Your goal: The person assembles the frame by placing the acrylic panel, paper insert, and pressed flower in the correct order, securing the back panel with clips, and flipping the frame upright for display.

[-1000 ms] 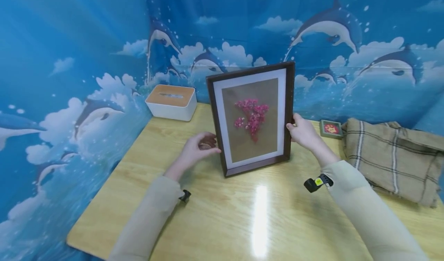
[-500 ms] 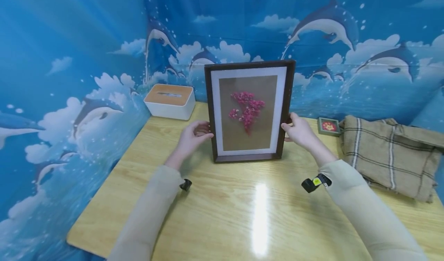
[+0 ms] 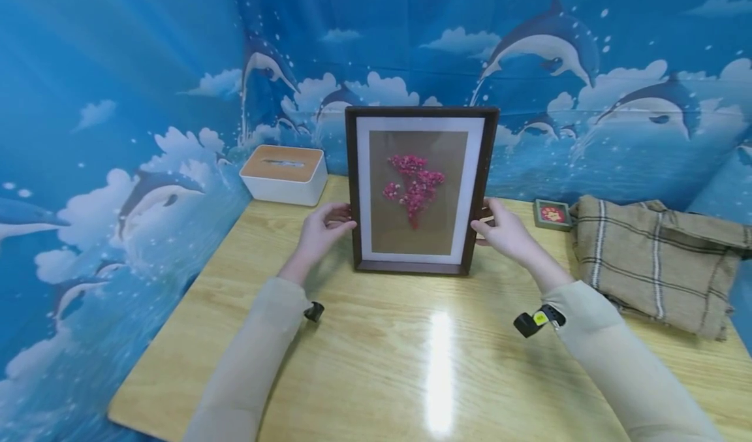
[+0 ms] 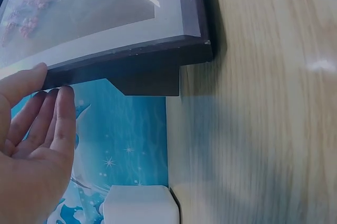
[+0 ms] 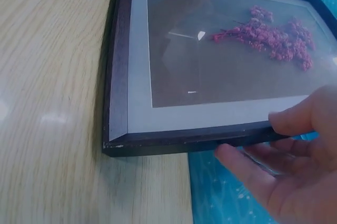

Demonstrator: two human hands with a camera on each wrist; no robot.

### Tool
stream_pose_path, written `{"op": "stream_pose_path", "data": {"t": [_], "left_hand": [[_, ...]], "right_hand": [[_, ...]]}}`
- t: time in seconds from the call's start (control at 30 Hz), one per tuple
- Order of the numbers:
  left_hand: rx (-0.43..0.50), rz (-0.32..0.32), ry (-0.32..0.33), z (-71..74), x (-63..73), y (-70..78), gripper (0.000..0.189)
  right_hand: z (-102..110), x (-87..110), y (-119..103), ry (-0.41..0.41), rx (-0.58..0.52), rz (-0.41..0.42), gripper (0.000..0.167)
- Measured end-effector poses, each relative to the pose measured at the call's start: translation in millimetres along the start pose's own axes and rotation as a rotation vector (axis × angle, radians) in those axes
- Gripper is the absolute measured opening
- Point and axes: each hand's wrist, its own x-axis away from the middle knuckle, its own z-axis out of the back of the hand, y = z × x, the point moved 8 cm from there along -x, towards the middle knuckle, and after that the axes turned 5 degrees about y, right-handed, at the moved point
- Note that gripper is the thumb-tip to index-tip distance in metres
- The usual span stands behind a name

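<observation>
A dark brown picture frame (image 3: 419, 259) with pink dried flowers (image 3: 418, 187) on a tan backing and a white mat stands upright on the wooden table. My left hand (image 3: 322, 233) is at its left side edge, thumb and fingertips pinching the rim. On the opposite edge my right hand (image 3: 504, 231) holds the frame, thumb toward the front and fingers at the side and behind. Behind the frame, the left wrist view shows a dark angled support piece (image 4: 150, 82). Part of the right fingers is hidden by the frame in the head view.
A white tissue box (image 3: 283, 187) with a wood-look lid sits at the back left. To the right are a small green-framed red picture (image 3: 552, 215) and a folded brown plaid cloth (image 3: 652, 266). A blue dolphin-print curtain (image 3: 376, 37) hangs behind the table (image 3: 364, 350).
The picture frame has turned from a slant to face me squarely, its lower edge shifting left and back. Both hands have moved with it, slightly leftward and away.
</observation>
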Motion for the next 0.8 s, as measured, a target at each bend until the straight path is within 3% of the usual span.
{"op": "stream_pose_path", "data": {"t": [0.23, 0.57, 0.8], "left_hand": [[0.012, -0.003, -0.007, 2.5, 2.9, -4.2, 0.039], [-0.065, -0.019, 0.013, 1.6, -1.2, -4.4, 0.031], [-0.04, -0.001, 0.048, 2.1, -2.8, -5.6, 0.03]], "right_hand": [[-1.0, 1.3, 5.1, -0.018, 0.002, 0.007, 0.047], [-7.1, 4.3, 12.8, -0.029, -0.055, 0.038, 0.041], [-10.5, 5.9, 17.8, -0.043, -0.047, 0.035, 0.05]]}}
